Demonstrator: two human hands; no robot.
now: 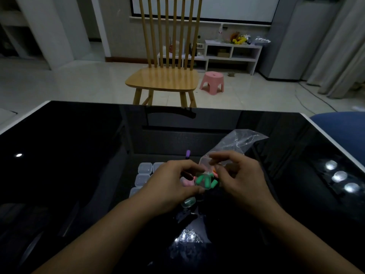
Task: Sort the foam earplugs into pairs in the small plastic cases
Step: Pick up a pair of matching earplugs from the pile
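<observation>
Earplugs (205, 181) sit bunched between my two hands near the middle of the black table (79, 165), a little toward its near edge — several green ones, with a bit of orange and a pink one beside them. From my seat I cannot tell whether they lie loose on the glass or inside the clear case (207, 165) that I see just above them.

My left hand (169, 186) comes in from the lower left, palm down, fingers curled; thumb and fingertips close in around the cluster, and they seem to pinch the clear case at its lower part, though the dim light keeps me from being sure of the exact contact. A pale green earplug or case (188, 201) shows just under the heel of that hand.

My right hand (243, 177) comes in from the lower right, wrist raised, fingers bent and loosely fanned. Its forefinger and thumb meet at the case's upper edge — pinching it, as far as I can see. Behind this hand a crumpled clear plastic bag (243, 141) rises toward the table's far right side.

Closed small cases (145, 168) stand in rows just left of my left hand, touching one another. A single purple earplug (188, 153) stands apart beyond them, toward the far edge.
</observation>
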